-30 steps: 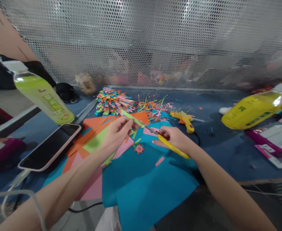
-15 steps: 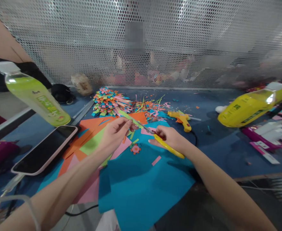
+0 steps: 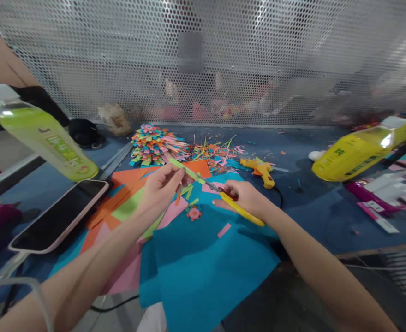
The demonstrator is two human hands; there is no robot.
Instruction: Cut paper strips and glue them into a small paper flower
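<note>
My left hand [image 3: 163, 184] pinches a light green paper strip [image 3: 178, 163] between thumb and fingers. My right hand [image 3: 241, 196] is closed around the yellow handles of a pair of scissors [image 3: 237, 207], whose blades reach left to the strip's end. Below the blades, a small pink and orange paper flower [image 3: 194, 212] lies near several short green paper pieces [image 3: 189, 190]. Both hands are above blue paper sheets [image 3: 203, 267], on which rests a small pink paper piece [image 3: 224, 230]. Orange, green and pink sheets [image 3: 128, 207] spread under my left forearm.
Behind the hands stand a pile of colourful paper fringes [image 3: 154, 145] and loose scraps [image 3: 217, 154]. A yellow glue gun [image 3: 260, 170] lies to their right. A phone [image 3: 61, 216] and a green bottle [image 3: 44, 133] are on the left, a yellow bottle [image 3: 357, 150] on the right.
The view has shifted slightly. More short green pieces show beneath my left fingers. Both hands keep their hold on the strip and the scissors.
</note>
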